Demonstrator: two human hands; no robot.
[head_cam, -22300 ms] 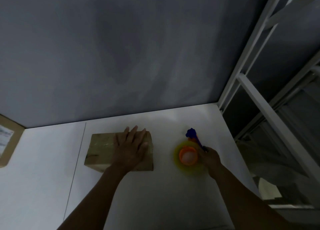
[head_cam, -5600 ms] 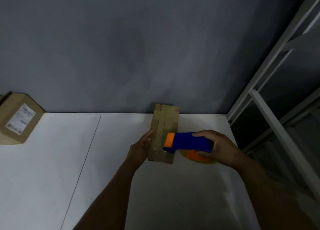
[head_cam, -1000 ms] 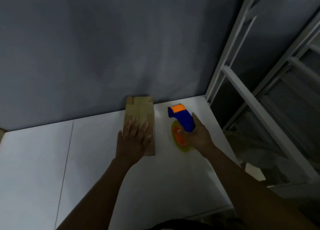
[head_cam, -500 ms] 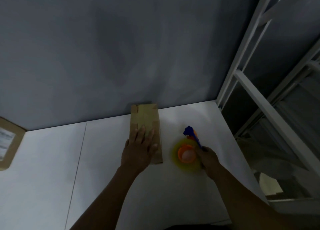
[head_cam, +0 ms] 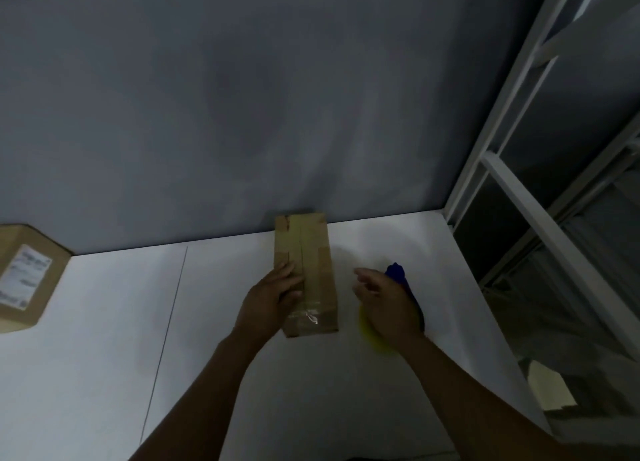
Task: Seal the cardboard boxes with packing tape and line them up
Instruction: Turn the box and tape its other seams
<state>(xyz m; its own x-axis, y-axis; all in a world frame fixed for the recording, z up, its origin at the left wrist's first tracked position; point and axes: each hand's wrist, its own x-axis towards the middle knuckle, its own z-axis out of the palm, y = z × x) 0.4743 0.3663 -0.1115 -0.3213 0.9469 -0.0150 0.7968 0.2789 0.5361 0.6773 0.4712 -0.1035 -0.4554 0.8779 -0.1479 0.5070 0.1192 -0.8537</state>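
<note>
Table (head_cam: 104,339): left hand (head_cam: 268,299) flat on box (head_cam: 313,249); right hand (head_cam: 388,304) loose over dispenser (head_cam: 397,273).

From my station I see a flat white tabletop (head_cam: 104,374) butting against a grey wall (head_cam: 242,114), with a thin dark seam (head_cam: 166,322) running front to back. A narrow brown cardboard box (head_cam: 313,252), strapped with tape, lies on it with its far end at the wall. Just right of that box lies a blue-handled tape dispenser (head_cam: 396,273) with a yellow roll, partly hidden. Well left of the box, past the seam, sits a larger brown cardboard box (head_cam: 20,280) bearing a white label.
</note>
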